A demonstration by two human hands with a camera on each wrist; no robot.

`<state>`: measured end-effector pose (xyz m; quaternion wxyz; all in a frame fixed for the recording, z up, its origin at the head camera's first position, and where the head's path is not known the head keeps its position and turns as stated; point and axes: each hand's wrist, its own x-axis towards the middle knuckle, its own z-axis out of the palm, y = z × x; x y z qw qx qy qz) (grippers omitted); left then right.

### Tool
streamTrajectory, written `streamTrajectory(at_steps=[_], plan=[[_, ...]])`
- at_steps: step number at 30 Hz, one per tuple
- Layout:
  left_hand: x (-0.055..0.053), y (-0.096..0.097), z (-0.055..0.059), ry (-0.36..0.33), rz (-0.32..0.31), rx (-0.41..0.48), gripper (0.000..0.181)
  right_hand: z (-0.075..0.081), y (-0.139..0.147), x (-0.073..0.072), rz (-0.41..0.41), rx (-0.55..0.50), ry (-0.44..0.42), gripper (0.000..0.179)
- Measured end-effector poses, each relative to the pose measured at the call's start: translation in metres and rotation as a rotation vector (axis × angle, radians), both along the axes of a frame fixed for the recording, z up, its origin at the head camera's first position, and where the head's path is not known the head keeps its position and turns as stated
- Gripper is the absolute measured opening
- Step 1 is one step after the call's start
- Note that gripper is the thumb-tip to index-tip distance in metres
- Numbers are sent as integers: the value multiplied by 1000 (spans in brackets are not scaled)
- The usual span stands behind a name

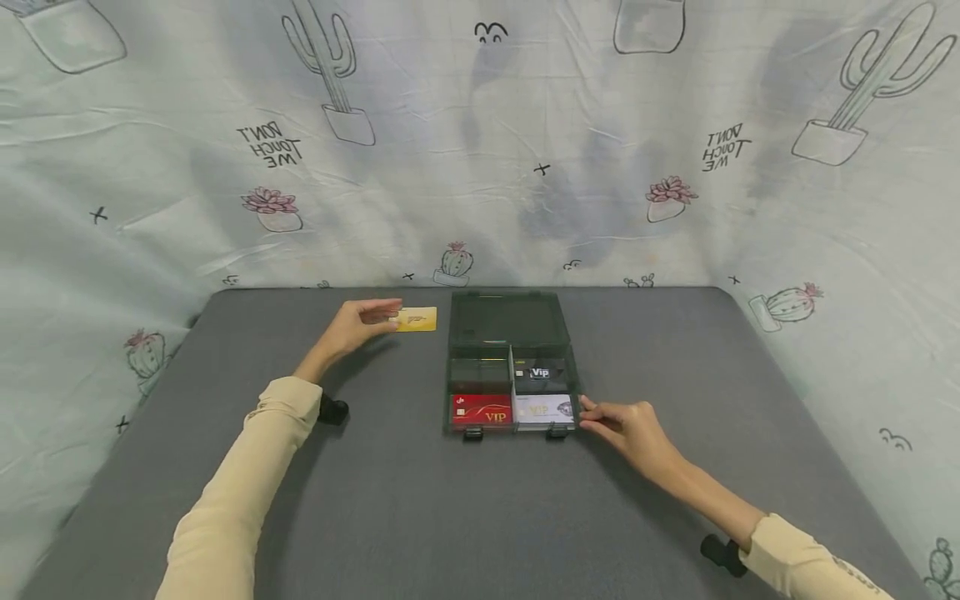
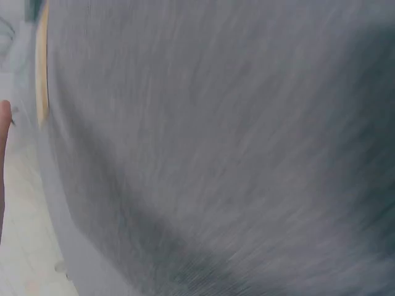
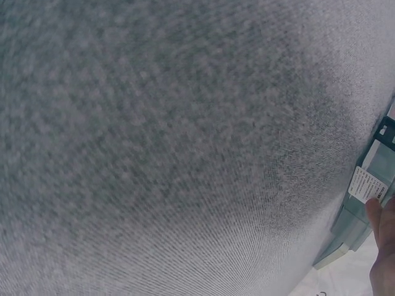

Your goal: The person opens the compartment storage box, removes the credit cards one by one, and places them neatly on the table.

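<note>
A yellow card (image 1: 420, 319) lies near the far side of the table, left of a translucent dark green plastic box (image 1: 506, 318). My left hand (image 1: 352, 325) is at the card's left end, thumb and fingers apart around it; in the left wrist view one finger (image 2: 3, 142) shows beside the card (image 2: 42, 68). On the right, my right hand (image 1: 633, 429) touches the outside of the box's near right wall. A fingertip rests by a white label (image 3: 368, 185). Inside the box sit a red VIP card (image 1: 480, 410), a white card (image 1: 543, 410) and a black Vip card (image 1: 538, 375).
The box's lid stands open toward the back, and two latches (image 1: 473, 434) are on its near edge. The back left compartment (image 1: 480, 372) shows no card. A grey cloth table (image 1: 420, 517) runs back to a printed curtain (image 1: 465, 167).
</note>
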<state>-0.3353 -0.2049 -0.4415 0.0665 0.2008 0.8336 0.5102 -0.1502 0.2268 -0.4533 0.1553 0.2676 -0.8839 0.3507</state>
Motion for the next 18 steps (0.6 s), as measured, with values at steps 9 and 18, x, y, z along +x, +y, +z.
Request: streamTrajectory(at_steps=[9,18], plan=[[36,19,-2,-99,-68,124,49,3,-1,0,-8,-11,2,12],[71,35,4,-163,-91,191,52,3,-1,0,-9,-4,-1,12]])
